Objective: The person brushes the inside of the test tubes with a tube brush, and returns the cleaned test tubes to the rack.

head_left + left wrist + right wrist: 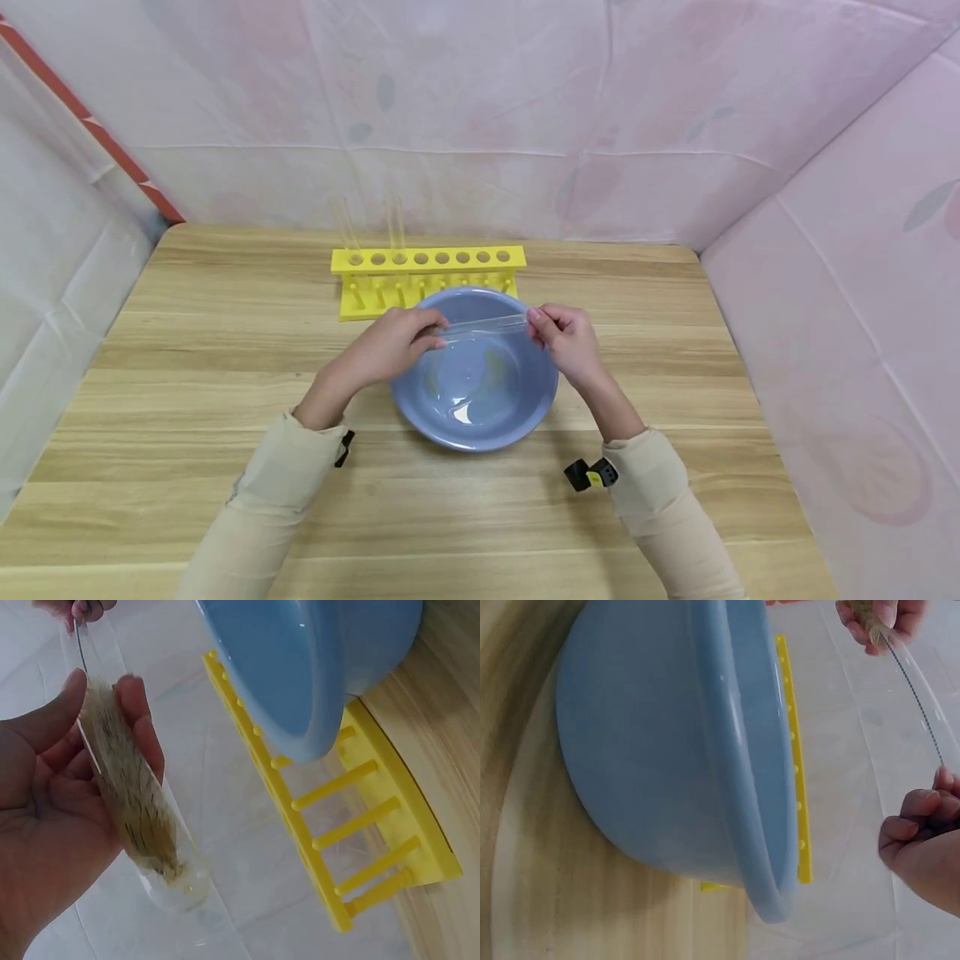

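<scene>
My left hand [392, 343] grips a clear glass test tube [487, 323] above the blue basin [405, 410]. In the left wrist view, the pale bristles of a test tube brush [131, 780] fill much of the tube, ending short of its rounded closed end. Thumb and fingers wrap the glass around the bristles. My right hand [567, 340], beyond the tube's mouth end, pinches the brush's twisted wire handle [919, 697]. The tube lies nearly level between both hands, over the far part of the basin.
Behind the basin stands a yellow test tube rack [427, 260], partly hidden by the basin's rim. A clear test tube [345, 229] and another tube [395, 225] stand in its left holes. Patterned cloth [465, 100] walls the wooden table [225, 333] at the back and sides.
</scene>
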The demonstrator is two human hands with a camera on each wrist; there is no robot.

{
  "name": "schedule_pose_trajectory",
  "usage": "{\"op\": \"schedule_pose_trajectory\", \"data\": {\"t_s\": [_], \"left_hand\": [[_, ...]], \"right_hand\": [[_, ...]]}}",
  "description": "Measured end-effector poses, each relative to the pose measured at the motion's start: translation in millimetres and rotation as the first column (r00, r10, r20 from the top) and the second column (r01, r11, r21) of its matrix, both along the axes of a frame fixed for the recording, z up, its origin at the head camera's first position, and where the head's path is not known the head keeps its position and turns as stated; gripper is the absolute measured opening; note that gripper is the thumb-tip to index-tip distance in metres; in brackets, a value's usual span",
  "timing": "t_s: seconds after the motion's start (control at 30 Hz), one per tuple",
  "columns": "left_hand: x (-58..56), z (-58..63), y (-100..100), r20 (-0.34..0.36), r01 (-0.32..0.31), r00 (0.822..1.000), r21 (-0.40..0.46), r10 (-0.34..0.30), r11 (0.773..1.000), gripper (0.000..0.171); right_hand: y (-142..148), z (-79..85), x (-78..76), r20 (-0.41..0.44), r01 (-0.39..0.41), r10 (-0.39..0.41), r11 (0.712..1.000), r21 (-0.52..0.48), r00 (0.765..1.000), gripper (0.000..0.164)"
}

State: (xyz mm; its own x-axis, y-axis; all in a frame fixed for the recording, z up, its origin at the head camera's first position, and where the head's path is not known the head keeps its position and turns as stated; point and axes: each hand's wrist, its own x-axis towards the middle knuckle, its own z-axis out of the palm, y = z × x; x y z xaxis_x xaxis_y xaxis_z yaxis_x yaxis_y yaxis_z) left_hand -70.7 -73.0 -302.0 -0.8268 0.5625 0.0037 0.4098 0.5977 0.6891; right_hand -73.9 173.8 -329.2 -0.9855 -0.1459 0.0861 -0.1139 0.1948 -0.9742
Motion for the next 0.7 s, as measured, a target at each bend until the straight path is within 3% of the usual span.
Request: {"op": "schedule_pose_trajectory", "data": {"t_s": [0.13,0.27,0.33,0.43,0.57,0.7], "left_hand": [[-2.4,1.8,-4.6,0.025,0.033,0.999,0.047,-0.035,0.998,0.015],[-3.9,0.4,-4.8,-0.01,0.021,1.0,0.043,-0.02,0.999,0.013],[-3.6,-0.7,-3.4,-0.042,-0.009,0.999,0.028,0.01,1.0,0.014],[-1.6,-2.3,-0.7,-0.085,-0.061,0.995,-0.003,0.061,0.998,0.015],[1.4,-4.7,1.5,-0.148,-0.113,0.983,-0.028,0.108,0.993,0.014],[5.4,-6.7,0.2,-0.217,-0.146,0.967,-0.034,0.136,0.989,0.014]], "right_hand": [[2.4,2.2,-0.7,-0.093,0.01,-0.007,0.999,0.031,0.996,0.029],[3.1,3.7,-1.2,-0.082,0.039,-0.036,0.999,0.037,0.996,0.031],[2.1,4.8,-1.1,-0.028,0.058,-0.057,0.998,0.028,0.998,0.032],[-0.7,7.1,0.1,0.121,0.097,-0.094,0.995,-0.015,0.988,0.034],[-4.1,10.2,1.5,0.304,0.141,-0.101,0.984,-0.111,0.947,0.038],[-3.5,12.4,1.8,0.403,0.16,-0.063,0.964,-0.212,0.913,0.042]]}}
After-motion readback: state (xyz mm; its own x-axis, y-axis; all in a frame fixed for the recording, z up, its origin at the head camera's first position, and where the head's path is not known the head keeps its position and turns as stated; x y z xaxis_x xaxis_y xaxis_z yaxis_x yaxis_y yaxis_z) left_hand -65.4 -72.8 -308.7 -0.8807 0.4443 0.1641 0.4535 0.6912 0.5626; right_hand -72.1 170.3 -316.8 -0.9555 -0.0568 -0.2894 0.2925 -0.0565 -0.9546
